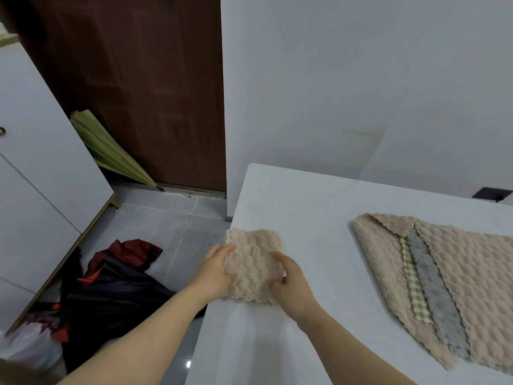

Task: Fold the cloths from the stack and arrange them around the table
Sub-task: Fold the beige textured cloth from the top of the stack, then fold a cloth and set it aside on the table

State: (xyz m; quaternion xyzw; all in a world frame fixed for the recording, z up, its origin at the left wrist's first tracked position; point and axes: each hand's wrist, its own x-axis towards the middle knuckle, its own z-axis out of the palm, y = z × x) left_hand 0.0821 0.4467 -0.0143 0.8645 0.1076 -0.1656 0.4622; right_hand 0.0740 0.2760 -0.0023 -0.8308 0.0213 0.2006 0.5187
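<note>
The left hand (219, 270) grips the left edge of the folded cloth (254, 268), which sits at the left edge of the white table (305, 195) and overhangs it slightly, while the right hand (291, 284) curls over its right edge. The cloth looks light, soft and limp, with a nubbly pile that should not slip, so it is best held by opposite edges to keep the fold from opening. The stack (444, 279) of unfolded cloths lies well apart on the right.
</note>
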